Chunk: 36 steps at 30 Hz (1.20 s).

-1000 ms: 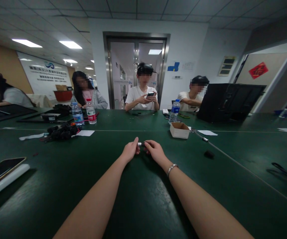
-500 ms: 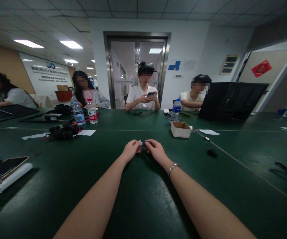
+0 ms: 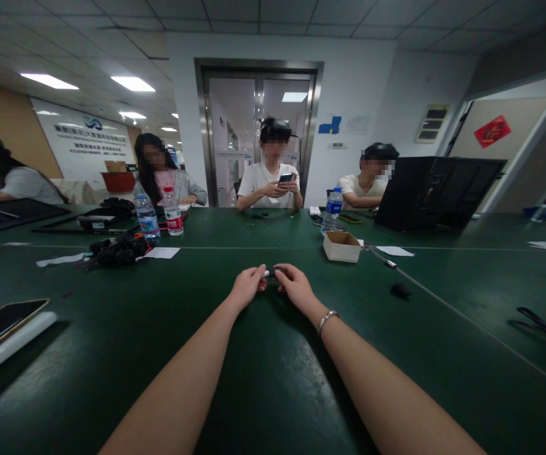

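small box (image 3: 341, 253) beyond right hand (image 3: 296, 282)

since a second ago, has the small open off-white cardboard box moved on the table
No. The small open off-white cardboard box shows no visible shift against the pale straight seam in the tabletop.

Small open box (image 3: 341, 254) near blue-labelled bottle (image 3: 333, 206)

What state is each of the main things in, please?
Small silver-and-dark piece, held between both hands.
Left hand, pinching its silver end.
Right hand, pinching its dark end.
Pale box, open.
Red-capped bottle, upright, closed.
Bottle beside the box, upright, closed.
Co-worker's phone, held.
Ceiling lights, lit.
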Available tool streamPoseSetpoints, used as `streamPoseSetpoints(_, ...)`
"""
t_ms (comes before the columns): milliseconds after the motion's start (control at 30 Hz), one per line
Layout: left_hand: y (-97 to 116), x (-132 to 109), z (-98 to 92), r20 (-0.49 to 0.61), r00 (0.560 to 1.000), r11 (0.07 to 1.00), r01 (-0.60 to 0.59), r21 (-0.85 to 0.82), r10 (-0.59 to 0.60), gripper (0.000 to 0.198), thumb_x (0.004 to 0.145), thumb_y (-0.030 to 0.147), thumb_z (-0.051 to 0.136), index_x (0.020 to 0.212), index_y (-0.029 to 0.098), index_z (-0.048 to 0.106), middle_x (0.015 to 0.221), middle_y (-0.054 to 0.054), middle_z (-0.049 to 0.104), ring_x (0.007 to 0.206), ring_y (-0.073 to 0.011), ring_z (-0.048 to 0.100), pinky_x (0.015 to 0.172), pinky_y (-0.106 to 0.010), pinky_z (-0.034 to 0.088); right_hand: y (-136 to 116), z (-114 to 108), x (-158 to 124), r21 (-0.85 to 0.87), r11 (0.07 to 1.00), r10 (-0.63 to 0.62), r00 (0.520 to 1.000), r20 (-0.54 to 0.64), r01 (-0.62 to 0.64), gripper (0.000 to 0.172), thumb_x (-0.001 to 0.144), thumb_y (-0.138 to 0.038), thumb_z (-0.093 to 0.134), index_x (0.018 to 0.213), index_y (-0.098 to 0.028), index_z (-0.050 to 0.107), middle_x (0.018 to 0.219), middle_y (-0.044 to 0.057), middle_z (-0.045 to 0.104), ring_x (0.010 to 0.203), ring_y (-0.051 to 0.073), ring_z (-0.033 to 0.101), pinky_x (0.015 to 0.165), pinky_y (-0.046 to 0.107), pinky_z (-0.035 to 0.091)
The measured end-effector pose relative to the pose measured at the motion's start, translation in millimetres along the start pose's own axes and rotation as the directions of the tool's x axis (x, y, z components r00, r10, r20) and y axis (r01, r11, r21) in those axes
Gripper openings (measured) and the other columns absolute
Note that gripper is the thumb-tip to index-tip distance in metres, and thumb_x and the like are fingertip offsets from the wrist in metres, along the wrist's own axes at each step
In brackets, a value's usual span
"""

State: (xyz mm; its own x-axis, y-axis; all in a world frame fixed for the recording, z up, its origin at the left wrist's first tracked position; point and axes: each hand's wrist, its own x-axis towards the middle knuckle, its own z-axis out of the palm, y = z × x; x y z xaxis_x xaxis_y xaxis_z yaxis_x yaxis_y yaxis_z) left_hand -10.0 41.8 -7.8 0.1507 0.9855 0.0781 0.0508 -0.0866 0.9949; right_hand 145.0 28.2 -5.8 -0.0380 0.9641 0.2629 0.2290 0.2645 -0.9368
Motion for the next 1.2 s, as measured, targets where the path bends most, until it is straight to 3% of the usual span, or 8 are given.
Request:
streamPoseSetpoints(100, 1.5, -1.1, 0.7, 0.001, 1.0, 0.999, 0.014, -0.029, -0.014, 0.045, 0.076, 0.058, 0.054, 0.076, 0.014, 0.057, 0.066, -0.002, 0.058, 0.059, -0.0116, 0.055, 0.059, -0.025, 0.045, 0.8, 0.4, 0.5, 0.0, 1.0, -0.008, 1.0, -0.008, 0.008, 0.025, 0.081, -0.029, 0.054, 0.102, -0.016, 0.06, 0.077, 0.001, 0.062, 0.05, 0.007, 0.053, 0.051, 0.022, 0.045)
streamPoseSetpoints(267, 3.2, -2.5, 1.7, -0.024, 1.0, 1.0, 0.007, -0.016, -0.007, 0.034, 0.072, 0.047, 0.065, 0.082, 0.016, 0.056, 0.07, -0.002, 0.06, 0.063, -0.0119, 0.057, 0.06, -0.025, 0.045, 2.6, 1.3, 1.3, -0.005, 1.0, -0.014, 1.0, -0.014, 0.014, 0.027, 0.08, -0.03, 0.055, 0.103, -0.016, 0.059, 0.08, 0.001, 0.061, 0.049, 0.007, 0.052, 0.05, 0.022, 0.044)
streamPoseSetpoints(533, 0.1, 0.0, 0.5, -0.005, 1.0, 0.999, 0.011, 0.043, -0.011, 0.045, 0.081, 0.055, 0.049, 0.071, 0.012, 0.059, 0.065, -0.003, 0.058, 0.058, -0.0114, 0.055, 0.058, -0.025, 0.044, -0.2, 1.2, -0.7, -0.025, 0.999, -0.025, 1.0, -0.007, 0.025, 0.027, 0.08, -0.029, 0.055, 0.104, -0.016, 0.059, 0.079, 0.0, 0.06, 0.049, 0.007, 0.052, 0.05, 0.023, 0.044)
streamPoseSetpoints(767, 6.1, -3.6, 3.5, -0.034, 0.999, 1.0, 0.015, -0.028, -0.016, 0.022, 0.076, 0.035, 0.064, 0.082, 0.016, 0.056, 0.067, 0.0, 0.058, 0.06, -0.0105, 0.056, 0.059, -0.023, 0.045, 2.3, 1.0, 0.0, -0.017, 0.999, -0.036, 0.999, -0.032, 0.036, 0.027, 0.079, -0.029, 0.056, 0.103, -0.018, 0.058, 0.078, -0.002, 0.056, 0.05, 0.006, 0.053, 0.05, 0.021, 0.045)
streamPoseSetpoints(1200, -4.5, 3.8, 0.6, -0.061, 0.998, 0.989, 0.014, 0.146, -0.005, 0.055, 0.078, 0.066, 0.044, 0.064, 0.014, 0.057, 0.064, -0.005, 0.062, 0.058, -0.0139, 0.056, 0.06, -0.026, 0.045, 2.1, 0.6, -0.3, -0.037, 0.999, -0.04, 0.999, 0.01, 0.04, 0.029, 0.079, -0.029, 0.055, 0.106, -0.018, 0.057, 0.08, -0.002, 0.058, 0.052, 0.006, 0.053, 0.05, 0.022, 0.046)
